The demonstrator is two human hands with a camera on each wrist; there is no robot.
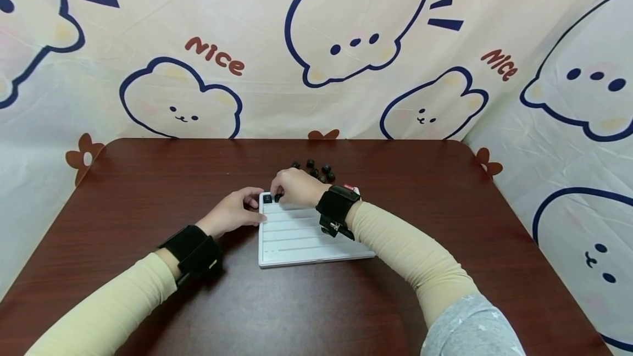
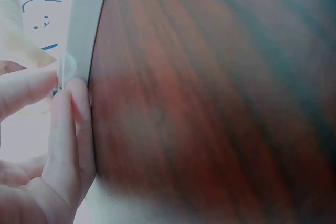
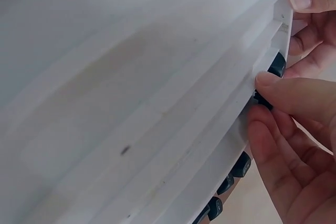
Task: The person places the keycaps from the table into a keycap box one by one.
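Brown table (image 1: 316, 312) holds a white tray (image 1: 296, 238). Right hand (image 1: 298, 187) pinches a key (image 1: 278, 198) at its top row, just right of the corner key (image 1: 267, 199); maybe it isn't down. Left hand (image 1: 232, 212) grips the tray's left side.

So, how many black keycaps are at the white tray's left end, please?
2: one keycap farthest left, another beside it, pinched by the right hand; more may be hidden.

Brown table (image 1: 306, 312): white tray (image 1: 292, 240), likely keycaps (image 1: 314, 172)
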